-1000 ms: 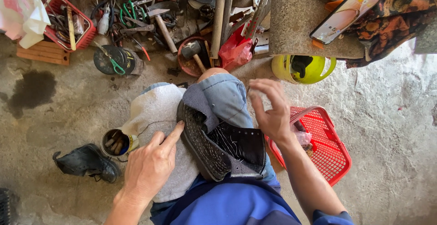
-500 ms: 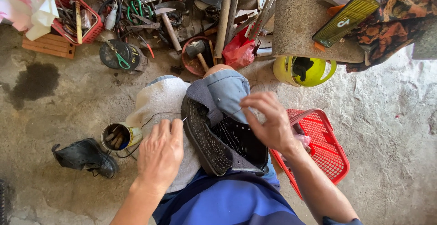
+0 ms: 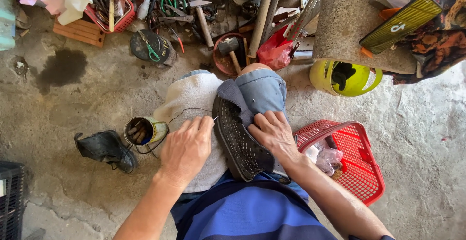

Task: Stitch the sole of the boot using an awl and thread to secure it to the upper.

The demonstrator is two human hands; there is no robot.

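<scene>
A dark shoe lies sole-up on my lap, over a grey cloth and my denim-clad knee. My right hand presses down on the shoe's upper and holds it steady. My left hand pinches a thin needle at the edge of the sole. A dark thread loops from it across the cloth.
A tin can with tools and a black shoe sit on the concrete floor at left. A red basket is at right, a yellow-green bucket beyond it. Hammers, pliers and scissors crowd the top. A black crate is at the lower left.
My right hand came down from above the shoe onto its upper. My left hand went from pointing a finger at the sole's edge to pinching the needle there.
</scene>
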